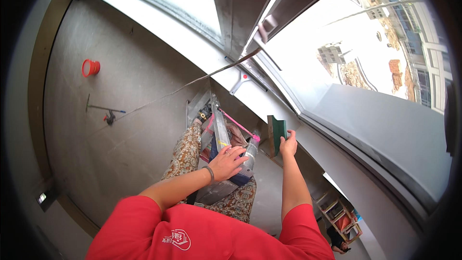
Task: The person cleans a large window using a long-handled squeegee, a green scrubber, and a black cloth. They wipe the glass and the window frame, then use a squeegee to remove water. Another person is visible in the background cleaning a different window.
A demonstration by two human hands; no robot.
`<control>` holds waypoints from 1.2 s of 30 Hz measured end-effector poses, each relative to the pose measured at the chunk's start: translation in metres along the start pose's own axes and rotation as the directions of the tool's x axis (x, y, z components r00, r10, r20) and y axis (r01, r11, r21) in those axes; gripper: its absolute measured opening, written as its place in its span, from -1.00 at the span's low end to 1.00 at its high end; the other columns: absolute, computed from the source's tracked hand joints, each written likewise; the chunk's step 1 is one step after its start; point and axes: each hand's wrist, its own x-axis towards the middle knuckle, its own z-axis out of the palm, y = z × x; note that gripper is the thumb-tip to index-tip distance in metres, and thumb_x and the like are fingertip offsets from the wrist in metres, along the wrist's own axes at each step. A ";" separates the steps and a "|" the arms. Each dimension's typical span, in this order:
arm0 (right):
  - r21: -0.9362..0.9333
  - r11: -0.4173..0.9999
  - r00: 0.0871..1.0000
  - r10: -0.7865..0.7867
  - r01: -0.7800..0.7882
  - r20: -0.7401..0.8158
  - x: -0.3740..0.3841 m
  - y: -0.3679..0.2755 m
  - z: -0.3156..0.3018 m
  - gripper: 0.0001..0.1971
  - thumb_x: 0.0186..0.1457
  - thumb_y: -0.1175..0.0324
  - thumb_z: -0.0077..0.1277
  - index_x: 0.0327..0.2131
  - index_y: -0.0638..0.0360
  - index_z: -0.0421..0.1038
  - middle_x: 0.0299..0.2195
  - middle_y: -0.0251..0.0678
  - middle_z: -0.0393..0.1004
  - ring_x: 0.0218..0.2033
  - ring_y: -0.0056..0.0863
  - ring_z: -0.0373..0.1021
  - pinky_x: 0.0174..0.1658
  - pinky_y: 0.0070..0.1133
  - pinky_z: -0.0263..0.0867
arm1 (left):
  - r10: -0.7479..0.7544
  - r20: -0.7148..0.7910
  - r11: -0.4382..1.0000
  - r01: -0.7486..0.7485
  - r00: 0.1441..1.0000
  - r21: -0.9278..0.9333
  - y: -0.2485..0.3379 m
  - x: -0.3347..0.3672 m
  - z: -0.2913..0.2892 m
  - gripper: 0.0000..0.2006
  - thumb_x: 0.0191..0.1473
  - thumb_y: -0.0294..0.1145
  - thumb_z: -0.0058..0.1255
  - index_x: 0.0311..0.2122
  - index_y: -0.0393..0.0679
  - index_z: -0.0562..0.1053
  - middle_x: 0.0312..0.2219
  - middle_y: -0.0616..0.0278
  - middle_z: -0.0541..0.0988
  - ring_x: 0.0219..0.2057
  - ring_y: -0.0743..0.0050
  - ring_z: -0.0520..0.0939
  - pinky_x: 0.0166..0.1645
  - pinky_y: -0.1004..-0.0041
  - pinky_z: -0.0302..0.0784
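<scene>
My right hand (288,143) grips a wide scraper (276,135) with a green back and a flat blade, held upright near the window sill. The thumb and fingers close on its green edge. To the left, my left hand (228,162) lies on top of a metal stepladder (220,127), its fingers stretched out and holding nothing. Pink cord (239,123) is tied across the ladder, close beyond that hand. Cloth (237,136) hangs between the ladder's rails, partly covered by my left hand and the ladder.
A T-shaped tool with a white handle (239,84) lies on the white sill (187,43). A cord (197,79) runs from the window handle (264,29) to the floor. A red bucket (91,68) and a long-handled tool (106,109) are at left. A person (339,246) is at lower right.
</scene>
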 end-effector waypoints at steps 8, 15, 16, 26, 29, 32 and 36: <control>0.302 0.951 0.994 0.088 -0.066 -0.058 0.140 0.058 0.139 -0.69 0.00 0.42 0.13 -0.16 0.03 0.32 -0.48 -0.31 0.37 -0.40 -0.37 0.37 -0.28 -0.38 0.31 | 0.129 -0.011 0.990 -0.128 0.992 0.055 -0.033 0.002 0.038 -0.35 -0.13 -0.21 0.12 0.14 0.00 0.26 0.16 0.26 0.27 0.15 0.46 0.28 0.13 0.31 0.19; -0.238 0.894 0.881 -0.428 0.380 -0.201 0.150 -0.008 0.186 -0.36 0.00 0.34 0.13 0.17 -0.09 0.13 0.03 -0.08 0.26 0.06 -0.06 0.19 0.09 -0.28 0.19 | 0.093 0.015 0.996 -0.093 0.996 0.009 -0.037 0.002 0.042 -0.44 -0.11 -0.21 0.06 0.08 -0.03 0.34 0.08 0.35 0.35 0.09 0.52 0.35 0.12 0.40 0.25; -0.092 0.870 0.871 -0.489 0.484 -0.042 0.157 -0.017 0.206 -0.37 -0.01 0.34 0.13 0.17 -0.07 0.15 0.02 -0.05 0.26 0.06 -0.03 0.19 0.09 -0.27 0.19 | 0.099 0.024 0.995 -0.099 0.995 -0.004 -0.039 0.003 0.045 -0.44 -0.11 -0.21 0.06 0.08 -0.04 0.34 0.08 0.35 0.35 0.09 0.52 0.35 0.12 0.40 0.26; 0.118 0.927 0.856 -0.374 0.356 0.357 0.216 -0.167 0.348 -0.33 -0.01 0.00 0.14 0.17 -0.28 0.13 -0.02 0.19 0.18 -0.08 0.08 0.31 0.02 -0.26 0.27 | 0.198 -0.032 0.978 -0.195 0.980 0.072 -0.038 -0.006 0.073 -0.61 0.03 -0.27 -0.17 0.01 -0.02 0.33 0.00 0.31 0.38 0.08 0.43 0.31 0.10 0.45 0.26; 0.195 0.901 0.884 -0.423 0.387 0.199 0.207 -0.179 0.336 -0.60 -0.02 0.15 0.11 -0.08 -0.12 0.31 -0.21 0.00 0.34 -0.22 -0.02 0.38 -0.11 -0.30 0.31 | 0.189 0.016 0.977 -0.190 0.982 0.095 -0.045 -0.005 0.075 -0.62 0.01 -0.30 -0.14 -0.01 -0.04 0.36 -0.03 0.31 0.39 0.06 0.43 0.34 0.10 0.42 0.29; 0.267 0.843 0.869 -0.493 0.466 0.041 0.146 -0.173 0.276 -0.74 -0.01 0.26 0.01 -0.21 -0.02 0.30 -0.31 0.00 0.36 -0.27 0.04 0.36 -0.17 -0.21 0.28 | 0.151 0.005 0.988 -0.151 0.988 -0.037 -0.047 0.001 0.056 -0.60 -0.08 -0.28 0.00 -0.07 -0.10 0.42 -0.10 0.29 0.43 -0.02 0.46 0.42 0.10 0.38 0.31; 0.338 0.908 0.915 -0.333 0.247 0.225 0.064 -0.088 0.192 -0.71 0.00 0.40 -0.08 -0.14 0.00 0.24 -0.22 0.02 0.30 -0.17 0.04 0.32 -0.10 -0.23 0.25 | 0.129 -0.022 0.991 -0.130 0.991 -0.028 -0.037 0.001 0.044 -0.65 -0.14 -0.28 0.03 -0.17 -0.10 0.42 -0.20 0.34 0.43 -0.14 0.48 0.42 0.04 0.44 0.27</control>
